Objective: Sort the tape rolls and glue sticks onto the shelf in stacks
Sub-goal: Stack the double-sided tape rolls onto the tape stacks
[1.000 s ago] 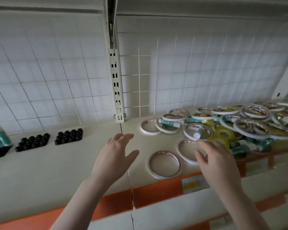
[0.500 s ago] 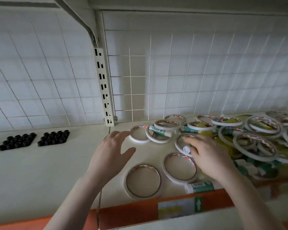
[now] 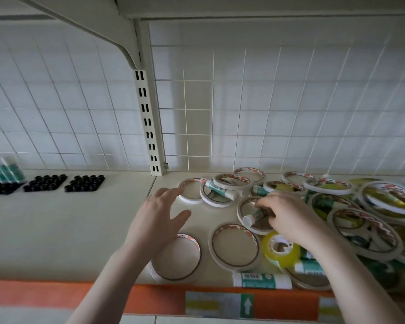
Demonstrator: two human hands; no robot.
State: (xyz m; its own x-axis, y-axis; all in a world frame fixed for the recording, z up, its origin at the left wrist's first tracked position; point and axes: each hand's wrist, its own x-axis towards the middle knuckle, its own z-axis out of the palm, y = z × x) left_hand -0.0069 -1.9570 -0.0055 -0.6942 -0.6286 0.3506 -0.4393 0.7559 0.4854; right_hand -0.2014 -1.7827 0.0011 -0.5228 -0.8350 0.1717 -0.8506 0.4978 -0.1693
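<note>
Head view is being filled by the shelf point(image 3: 56, 230), across which both hands are being reached. Right of the hands, the pile of tape rolls point(image 3: 365, 206) and glue sticks is being left unsorted, rings overlapping and sticks wedged among them. Far left of the left hand, black holder trays point(image 3: 84, 183) are being kept in a row, and the farthest one is being filled with upright glue sticks point(image 3: 2, 169).

Just below the left hand, a white tape roll point(image 3: 177, 258) is being partly covered by the wrist, with another point(image 3: 234, 246) beside it and a clear yellow roll point(image 3: 281, 247) under the right forearm. The left hand point(image 3: 157, 220) is being held released, fingers spread, nothing grasped. The right hand point(image 3: 288, 218) is being closed around one glue stick point(image 3: 253, 217), white cap toward the left hand, above a tape ring.

For this step, the stick is probably best being lifted straight up, so the ring beneath is not being dragged along, then carried left to a tray socket.

Printing on the sticks and the shelf-edge label point(image 3: 247, 305), apart from its arrow, is being blurred beyond reading.
</note>
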